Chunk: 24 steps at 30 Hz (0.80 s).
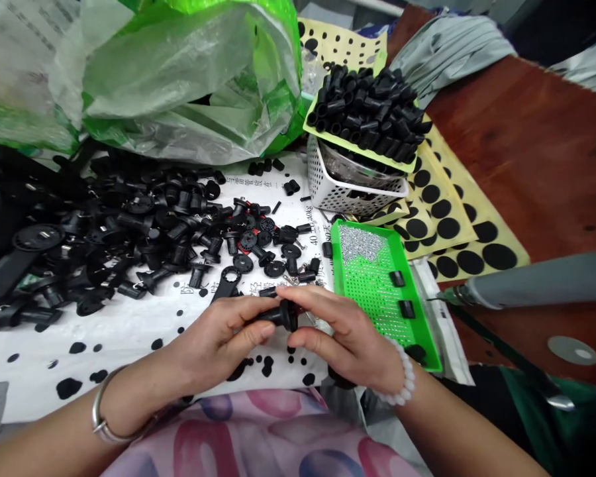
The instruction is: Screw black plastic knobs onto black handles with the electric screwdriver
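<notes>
My two bare hands meet low in the middle, over a white sheet. One black part is between them: a short shaft ending in a round flange. My left hand pinches the shaft between thumb and fingers. My right hand curves round the flange end, thumb and fingers parted; I cannot tell whether those fingertips press on it. I'd judge the step to be handwork at the flange end. The next move seems to call for a steady left pinch and a light, exact right touch.

Counts, as far as I can make them: one bag, clear and green, stands behind. One heap of black parts, too many to count, spreads to the left. One ring-ended arm lies just beyond my left hand. To the right is one green tray, holding small metal bits past counting and two black tubes, one nearer me and one farther. Behind it, one white basket carries one yellow tray piled with uncountable tubes. One grey driver points in from the right, its tip near the green tray.
</notes>
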### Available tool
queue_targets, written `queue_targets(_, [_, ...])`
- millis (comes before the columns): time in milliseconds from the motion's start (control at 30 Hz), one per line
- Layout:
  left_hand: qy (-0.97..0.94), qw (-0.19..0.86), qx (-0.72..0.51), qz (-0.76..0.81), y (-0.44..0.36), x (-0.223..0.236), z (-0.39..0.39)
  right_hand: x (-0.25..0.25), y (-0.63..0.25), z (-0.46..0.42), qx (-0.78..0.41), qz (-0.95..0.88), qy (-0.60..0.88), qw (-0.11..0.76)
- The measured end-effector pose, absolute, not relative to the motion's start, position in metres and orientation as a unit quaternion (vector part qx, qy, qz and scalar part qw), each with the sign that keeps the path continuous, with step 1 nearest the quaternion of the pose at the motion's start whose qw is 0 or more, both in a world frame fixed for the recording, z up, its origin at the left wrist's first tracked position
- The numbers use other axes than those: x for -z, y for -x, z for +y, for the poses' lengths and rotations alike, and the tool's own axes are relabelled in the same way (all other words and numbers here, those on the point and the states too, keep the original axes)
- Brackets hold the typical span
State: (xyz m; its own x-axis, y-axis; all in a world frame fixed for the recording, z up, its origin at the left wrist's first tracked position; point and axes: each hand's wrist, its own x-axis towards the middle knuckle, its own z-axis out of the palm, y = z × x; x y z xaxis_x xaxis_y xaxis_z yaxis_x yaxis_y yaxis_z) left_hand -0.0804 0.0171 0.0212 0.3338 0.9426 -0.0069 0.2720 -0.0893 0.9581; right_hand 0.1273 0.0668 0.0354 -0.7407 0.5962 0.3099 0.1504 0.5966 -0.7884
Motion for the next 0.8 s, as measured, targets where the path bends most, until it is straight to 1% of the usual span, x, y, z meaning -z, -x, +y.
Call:
queue_targets(67, [-0.623, 0.507, -0.353, 0.480, 0.084, -0.021, 0.015, -0.034, -0.124, 0.064, -0.468, -0.791, 0.238, 0.314])
queue_targets(133, [-0.619, 0.501, -0.354, 0.490, 0.086, -0.023, 0.014, -0.029, -0.119, 0.059, -0.544, -0.711, 0.273, 0.351])
queue_targets(233, [-0.655, 0.453, -0.341, 0.499, 0.088, -0.023, 0.014, -0.022, -0.112, 0.054, -0.577, -0.638, 0.328, 0.391])
queue_targets(300, [-0.683, 0.375, -0.333, 0.531, 0.092, -0.022, 0.016, -0.019, -0.112, 0.053, -0.576, -0.617, 0.343, 0.412])
queue_targets(367, [-0.700, 0.244, -0.298, 0.601, 0.098, -0.020, 0.018, -0.017, -0.114, 0.054, -0.582, -0.597, 0.351, 0.426])
queue_targets(433, [-0.702, 0.114, -0.205, 0.672, 0.102, -0.019, 0.022, -0.014, -0.118, 0.055, -0.587, -0.577, 0.366, 0.434])
queue_targets(467, [-0.698, 0.070, -0.149, 0.697, 0.103, -0.019, 0.024, -0.013, -0.120, 0.056, -0.588, -0.570, 0.373, 0.437])
queue_targets(500, [-0.695, 0.049, -0.096, 0.711, 0.103, -0.019, 0.026, -0.012, -0.122, 0.056, -0.588, -0.565, 0.378, 0.439])
queue_targets(567, [-0.689, 0.052, -0.037, 0.722, 0.102, -0.019, 0.029, -0.010, -0.123, 0.055, -0.587, -0.564, 0.383, 0.437])
queue_targets(633, [-0.679, 0.081, -0.040, 0.728, 0.099, -0.018, 0.032, -0.010, -0.122, 0.055, -0.586, -0.569, 0.383, 0.431])
queue_targets(700, [-0.665, 0.127, -0.089, 0.731, 0.098, -0.015, 0.034, -0.012, -0.119, 0.054, -0.583, -0.573, 0.383, 0.430])
queue_targets(800, [-0.629, 0.194, -0.198, 0.727, 0.098, -0.007, 0.033, -0.014, -0.116, 0.054, -0.579, -0.573, 0.381, 0.437])
